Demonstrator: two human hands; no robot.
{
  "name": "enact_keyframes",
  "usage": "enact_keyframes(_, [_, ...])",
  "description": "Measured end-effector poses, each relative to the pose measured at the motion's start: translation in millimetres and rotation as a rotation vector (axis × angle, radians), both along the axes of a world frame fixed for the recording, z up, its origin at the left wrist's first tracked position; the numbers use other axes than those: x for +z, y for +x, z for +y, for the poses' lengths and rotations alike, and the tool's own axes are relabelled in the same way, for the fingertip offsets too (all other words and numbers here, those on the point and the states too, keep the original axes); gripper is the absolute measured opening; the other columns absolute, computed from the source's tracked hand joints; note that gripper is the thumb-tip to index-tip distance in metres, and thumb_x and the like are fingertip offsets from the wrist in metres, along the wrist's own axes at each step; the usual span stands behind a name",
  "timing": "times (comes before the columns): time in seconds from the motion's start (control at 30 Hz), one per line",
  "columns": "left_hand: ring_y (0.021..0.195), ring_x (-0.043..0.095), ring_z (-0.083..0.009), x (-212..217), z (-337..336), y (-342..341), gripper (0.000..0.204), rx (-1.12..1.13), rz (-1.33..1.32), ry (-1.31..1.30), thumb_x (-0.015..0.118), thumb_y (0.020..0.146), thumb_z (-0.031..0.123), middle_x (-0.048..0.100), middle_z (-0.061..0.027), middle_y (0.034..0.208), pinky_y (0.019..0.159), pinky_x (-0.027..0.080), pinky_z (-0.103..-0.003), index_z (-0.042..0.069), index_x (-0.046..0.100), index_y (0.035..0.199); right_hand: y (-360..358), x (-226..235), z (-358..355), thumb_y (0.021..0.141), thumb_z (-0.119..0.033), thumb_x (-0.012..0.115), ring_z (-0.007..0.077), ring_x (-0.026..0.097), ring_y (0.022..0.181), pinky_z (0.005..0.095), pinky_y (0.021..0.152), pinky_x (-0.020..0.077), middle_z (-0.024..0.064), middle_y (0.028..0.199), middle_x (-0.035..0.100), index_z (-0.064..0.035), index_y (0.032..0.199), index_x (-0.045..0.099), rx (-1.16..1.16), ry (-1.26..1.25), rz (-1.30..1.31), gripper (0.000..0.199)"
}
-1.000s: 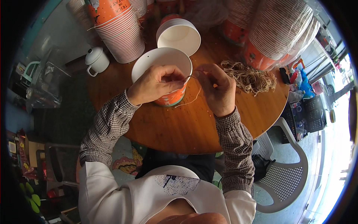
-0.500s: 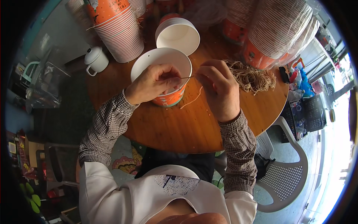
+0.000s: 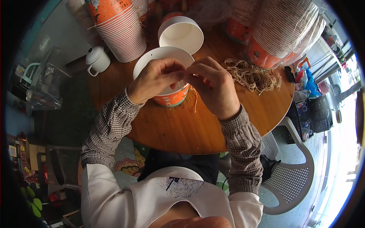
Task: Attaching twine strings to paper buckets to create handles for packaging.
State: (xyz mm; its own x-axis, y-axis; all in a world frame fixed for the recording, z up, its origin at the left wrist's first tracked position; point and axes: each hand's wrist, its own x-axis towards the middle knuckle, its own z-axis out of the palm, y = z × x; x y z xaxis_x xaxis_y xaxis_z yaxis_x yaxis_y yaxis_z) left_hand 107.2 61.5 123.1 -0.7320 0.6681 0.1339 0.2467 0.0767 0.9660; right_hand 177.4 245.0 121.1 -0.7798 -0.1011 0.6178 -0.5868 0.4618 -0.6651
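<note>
Directly in front of me an orange paper bucket [image 3: 172, 100] with a white inside stands upright on the table, a small hole near its far rim. My left hand [image 3: 154, 81] is over its near left side, thumb and fingers pinched together. Against those fingertips, above the bucket's right rim, my right hand [image 3: 218, 87] is closed in a pinch too. A thin tan string [image 3: 196, 102] runs between the hands, and its loose end hangs below the right fingers. The fingers hide most of the string. A pile of similar strings [image 3: 258, 77] lies right of my right hand.
Behind the bucket, nested white-lined buckets [image 3: 181, 36] lie on their side. A tall stack of buckets [image 3: 123, 41] and a white lidded mug [image 3: 98, 60] are at left. Plastic-wrapped stacks [image 3: 283, 32] rise at the back right. A grey chair [image 3: 291, 182] stands right of the wooden table [image 3: 178, 135].
My right hand has moved left until its fingertips meet those of my left hand. The string stretch between them is now mostly hidden, and its loose end hangs straighter down.
</note>
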Motion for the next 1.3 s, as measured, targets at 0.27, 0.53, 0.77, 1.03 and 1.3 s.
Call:
enact_keyframes(0.27, [0.071, 0.055, -0.0060, -0.3, -1.8, -1.2, 0.019, -0.034, -0.174, 0.076, 0.062, 0.092, 0.017, 0.062, -0.0001, 0.080, 0.072, 0.046, -0.020, -0.002, 0.064, 0.095, -16.2, -24.6, -8.1, 0.081, -0.006, 0.069, 0.0160, 0.059, 0.070, 0.0290, 0.063, 0.0489, 0.0076, 0.088, 0.060, -0.0024, 0.092, 0.067, -0.087, -0.208, -0.096, 0.012])
enact_keyframes(0.53, [0.070, 0.056, -0.0055, -1.6, -3.3, -1.3, 0.019, 0.030, -0.116, 0.007, 0.065, 0.091, 0.018, 0.063, 0.0007, 0.078, 0.069, 0.047, -0.020, -0.001, 0.065, 0.095, -11.7, -31.8, -10.1, 0.089, -0.013, 0.066, 0.0074, 0.057, 0.063, 0.0231, 0.056, 0.0472, 0.0026, 0.077, 0.063, 0.0007, 0.096, 0.065, 0.131, -0.699, -0.425, 0.015])
enact_keyframes(0.77, [0.072, 0.057, -0.0057, 0.4, -0.8, 4.0, 0.016, 0.050, -0.049, -0.016, 0.064, 0.091, 0.015, 0.063, -0.0005, 0.084, 0.069, 0.049, -0.020, 0.000, 0.064, 0.095, -7.2, -41.8, -7.9, 0.090, -0.012, 0.065, 0.0034, 0.054, 0.061, 0.0189, 0.052, 0.0438, 0.0005, 0.074, 0.063, 0.0010, 0.094, 0.063, 0.211, -0.611, -0.506, 0.014])
enact_keyframes(1.03, [0.078, 0.058, -0.0053, -5.5, 1.8, 4.9, 0.008, 0.118, 0.138, 0.047, 0.064, 0.089, 0.007, 0.062, 0.0001, 0.084, 0.069, 0.050, -0.022, 0.000, 0.061, 0.090, -3.4, -46.7, -11.9, 0.088, -0.009, 0.065, 0.0061, 0.059, 0.069, 0.0210, 0.061, 0.0469, 0.0001, 0.074, 0.064, 0.0005, 0.089, 0.062, 0.093, -0.543, -0.367, 0.011])
enact_keyframes(1.3, [0.073, 0.061, -0.0133, -14.1, 7.0, 6.1, 0.010, 0.221, 0.909, -0.095, 0.067, 0.081, -0.002, 0.061, -0.0038, 0.082, 0.065, 0.051, -0.027, 0.002, 0.062, 0.088, -0.7, -45.1, -10.4, 0.088, -0.009, 0.064, 0.0043, 0.057, 0.067, 0.0210, 0.061, 0.0466, 0.0008, 0.074, 0.064, 0.0015, 0.089, 0.062, 0.074, -0.608, -0.402, 0.011])
